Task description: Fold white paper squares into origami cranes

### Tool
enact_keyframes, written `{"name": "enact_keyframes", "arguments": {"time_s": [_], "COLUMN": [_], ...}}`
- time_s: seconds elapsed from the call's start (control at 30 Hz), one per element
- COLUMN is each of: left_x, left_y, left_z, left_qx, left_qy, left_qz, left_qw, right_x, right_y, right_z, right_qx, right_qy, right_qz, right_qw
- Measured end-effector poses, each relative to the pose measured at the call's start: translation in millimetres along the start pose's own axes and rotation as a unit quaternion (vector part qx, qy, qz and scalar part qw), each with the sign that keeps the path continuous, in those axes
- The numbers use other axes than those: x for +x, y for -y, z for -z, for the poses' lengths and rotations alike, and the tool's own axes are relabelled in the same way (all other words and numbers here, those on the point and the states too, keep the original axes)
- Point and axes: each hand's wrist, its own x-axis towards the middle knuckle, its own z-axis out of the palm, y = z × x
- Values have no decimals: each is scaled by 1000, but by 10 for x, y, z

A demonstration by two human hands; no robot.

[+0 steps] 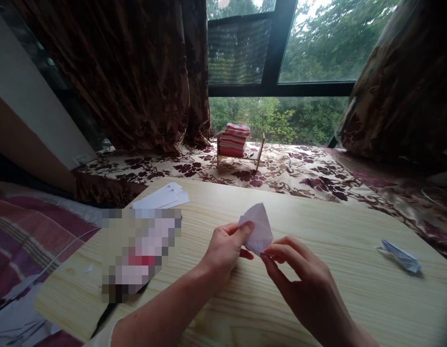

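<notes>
A small piece of folded white paper [258, 224] is held up over the wooden table, its top coming to a blunt point. My left hand [223, 248] grips its left side, the thumb lying flat on the face of the paper. At the lower right corner, the thumb and forefinger of my right hand [299, 270] pinch the edge. The fingers behind the paper are mostly hidden.
On the light wooden table [335, 231], a folded paper figure [402, 256] lies at the right and white paper strips [162, 195] at the far left. Beyond, a small wooden stand [259, 152] holds folded red-and-white cloths [233, 140]. A blurred-out patch covers something at left.
</notes>
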Motion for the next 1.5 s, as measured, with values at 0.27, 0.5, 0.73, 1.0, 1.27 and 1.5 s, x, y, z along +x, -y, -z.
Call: {"name": "enact_keyframes", "arguments": {"time_s": [0.27, 0.5, 0.73, 1.0, 1.27, 1.5], "left_x": [10, -11, 9, 70, 43, -23], "left_y": [-5, 12, 11, -97, -67, -63], "left_z": [-14, -24, 10, 88, 93, 29], "left_qx": [-73, -38, 10, -52, 83, 93], "left_qy": [-8, 27, 30, -37, -19, 61], "left_qz": [30, 42, 9, 9, -93, -80], "left_qw": [997, 998, 999, 998, 992, 991], "right_x": [14, -17, -29, -7, 2, 66], "right_y": [94, 4, -16, -203, -327, -162], "right_z": [-33, -35, -1, 98, 131, 66], "right_qx": [-35, -103, -115, -144, -41, 247], "right_qy": [77, 46, 54, 75, 49, 84], "right_qz": [103, 59, 48, 48, -106, -325], "right_qw": [991, 992, 991, 986, 992, 909]}}
